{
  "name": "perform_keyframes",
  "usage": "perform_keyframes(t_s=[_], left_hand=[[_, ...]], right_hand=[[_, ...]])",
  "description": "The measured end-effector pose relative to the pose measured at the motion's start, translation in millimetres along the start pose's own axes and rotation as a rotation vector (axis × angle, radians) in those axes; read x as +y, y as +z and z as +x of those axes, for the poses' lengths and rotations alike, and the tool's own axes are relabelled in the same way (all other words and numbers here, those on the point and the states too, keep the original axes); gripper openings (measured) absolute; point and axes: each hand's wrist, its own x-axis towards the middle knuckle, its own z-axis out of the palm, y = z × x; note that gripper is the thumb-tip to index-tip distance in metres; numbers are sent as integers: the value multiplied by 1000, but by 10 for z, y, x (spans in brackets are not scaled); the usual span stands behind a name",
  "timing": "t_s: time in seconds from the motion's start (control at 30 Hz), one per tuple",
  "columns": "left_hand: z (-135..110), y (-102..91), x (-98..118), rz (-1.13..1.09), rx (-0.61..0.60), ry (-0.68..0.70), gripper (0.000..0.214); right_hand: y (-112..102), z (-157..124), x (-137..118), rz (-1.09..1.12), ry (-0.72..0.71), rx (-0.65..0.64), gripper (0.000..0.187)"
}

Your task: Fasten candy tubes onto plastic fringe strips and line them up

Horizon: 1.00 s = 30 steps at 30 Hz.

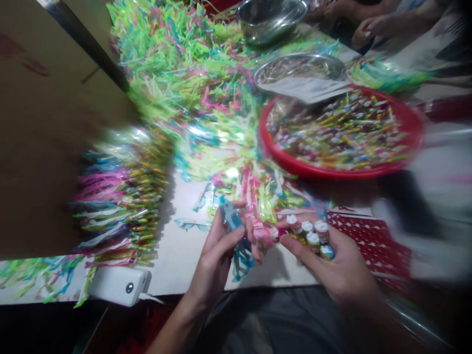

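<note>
My left hand (217, 250) is closed round a blue plastic toy piece (232, 221) with blue strands hanging below it, held over the white table top (177, 255). My right hand (332, 260) grips several small white-capped candy tubes (311, 233), and its fingertips pinch a pink plastic piece (263, 233) next to the left hand. The two hands nearly touch. The picture is smeared by motion.
A red basin (413, 123) full of small colourful candy tubes sits at the right. Heaps of neon plastic pieces (177, 64) and a bagged bundle (121, 191) fill the left. Two metal bowls (295, 69) stand behind. A white power bank (118, 287) lies at the table's edge. Another person's hands (361, 24) are at the top right.
</note>
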Motion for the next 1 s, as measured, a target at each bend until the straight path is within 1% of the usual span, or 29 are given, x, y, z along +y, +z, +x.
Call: perform_keyframes(t_s=[0.1,0.17,0.2,0.23,0.3,0.37,0.4,0.47,0.57,0.63,0.73,0.8,0.87,0.93,1.0], left_hand=[[-87,-10,35,201,-26,-33,36],[-138,-32,52,453,-25,-13,32],[-157,-48,58,602,-36,31,29],[-171,-66,64,752,-60,107,25],[-186,-97,72,1024,-173,312,19],[-187,-109,73,1219,-279,496,29],[-186,-106,71,1303,-303,570,33],[-182,-82,62,1465,-279,692,32],[-182,-36,51,1669,-184,867,21],[-188,-20,49,1758,-159,919,19],[-206,-25,50,1837,-177,945,21],[-218,-36,48,1872,-184,964,23],[-225,-43,44,1908,-183,974,25],[-223,-45,42,1950,-184,979,26],[-215,-42,40,1983,-189,983,24]], right_hand=[[9,-45,-94,-1,7,1,25],[9,-69,-137,-1,-19,-12,19],[7,-79,-153,5,-32,-15,16],[4,-89,-165,10,-37,-12,15],[-5,-109,-178,-1,-35,15,16],[-18,-129,-174,-56,-33,56,20],[-27,-139,-167,-96,-41,77,23],[-44,-160,-145,-187,-84,112,24],[-61,-192,-108,-306,-158,151,22],[-64,-210,-82,-381,-175,186,21],[-66,-228,-29,-469,-166,227,28],[-73,-226,16,-512,-192,238,32],[-91,-207,58,-569,-293,237,31],[-121,-171,88,-622,-490,181,22],[-155,-128,103,-668,-696,78,13]])
